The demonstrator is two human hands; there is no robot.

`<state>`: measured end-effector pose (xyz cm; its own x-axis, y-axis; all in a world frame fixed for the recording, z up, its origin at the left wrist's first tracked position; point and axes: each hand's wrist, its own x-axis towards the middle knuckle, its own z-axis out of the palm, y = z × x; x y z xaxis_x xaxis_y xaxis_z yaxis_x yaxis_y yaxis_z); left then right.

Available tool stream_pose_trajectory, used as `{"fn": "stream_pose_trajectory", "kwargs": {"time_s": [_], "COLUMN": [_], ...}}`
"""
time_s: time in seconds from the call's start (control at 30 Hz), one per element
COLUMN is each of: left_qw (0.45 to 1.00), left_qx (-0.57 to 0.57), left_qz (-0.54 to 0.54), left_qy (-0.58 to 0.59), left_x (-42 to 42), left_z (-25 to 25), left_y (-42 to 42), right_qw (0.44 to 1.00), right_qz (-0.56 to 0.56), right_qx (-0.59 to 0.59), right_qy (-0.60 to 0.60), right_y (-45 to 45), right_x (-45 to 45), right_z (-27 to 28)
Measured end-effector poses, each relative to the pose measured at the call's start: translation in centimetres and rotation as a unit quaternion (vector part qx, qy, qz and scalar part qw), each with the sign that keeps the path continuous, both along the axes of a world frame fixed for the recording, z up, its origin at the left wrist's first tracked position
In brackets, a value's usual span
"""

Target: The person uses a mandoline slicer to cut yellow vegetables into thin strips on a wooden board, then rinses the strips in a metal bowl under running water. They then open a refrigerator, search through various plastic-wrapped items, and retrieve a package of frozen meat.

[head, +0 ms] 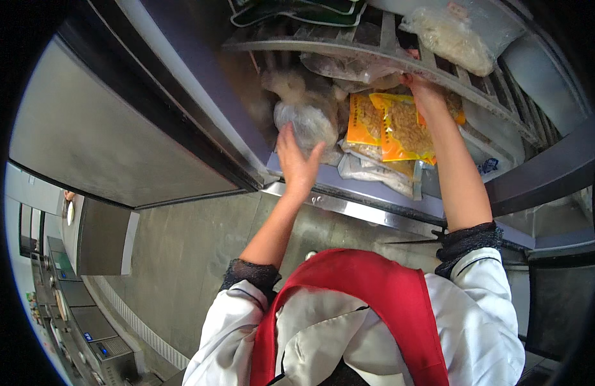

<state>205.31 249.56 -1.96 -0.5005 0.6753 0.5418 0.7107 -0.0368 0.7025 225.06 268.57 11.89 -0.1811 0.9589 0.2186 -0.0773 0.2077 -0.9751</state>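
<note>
An upright fridge or freezer compartment stands open before me, with packed food below a slatted metal shelf (355, 47). My left hand (297, 161), fingers spread, is at the front of a clear plastic bag with pale contents (304, 124); it grips nothing. My right hand (418, 89) reaches under the shelf edge, by a clear plastic bag (345, 67) at the back; its fingertips are partly hidden, and whether they hold the bag is unclear. Below it lie yellow-orange printed food packets (407, 128). A pale sealed packet (374, 176) lies under them at the front edge.
A frosty plastic bag (451, 38) and a dark green package (297, 12) rest on the shelf. The fridge door (114, 130) stands to the left. Further off are a steel counter (102, 236), kitchen equipment (99, 333) and part of another person's hand (69, 195).
</note>
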Motion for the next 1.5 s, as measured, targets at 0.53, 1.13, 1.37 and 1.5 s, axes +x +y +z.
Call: {"fn": "stream_pose_trajectory", "kwargs": {"time_s": [0.53, 1.13, 1.37, 1.5], "left_qw": [0.998, 0.983, 0.902, 0.908], "left_qx": [-0.051, -0.096, 0.0, -0.001], "left_qz": [0.031, 0.085, -0.001, 0.019], "left_qy": [0.034, -0.128, -0.431, -0.418], "left_x": [-0.4, 1.1, -2.9, -2.9], "left_z": [-1.2, -1.7, -3.2, -4.0], "left_y": [1.1, 3.7, 4.2, 4.4], "right_qw": [0.978, 0.922, 0.931, 0.94], "right_qz": [0.076, -0.042, -0.023, -0.023], "right_qx": [0.05, 0.267, 0.195, 0.208], "right_qy": [-0.185, -0.277, -0.306, -0.27], "right_y": [-6.2, -7.9, -7.8, -7.6], "right_x": [0.8, 0.2, 0.3, 0.7], "right_z": [-7.8, -8.6, -8.0, -8.8]}}
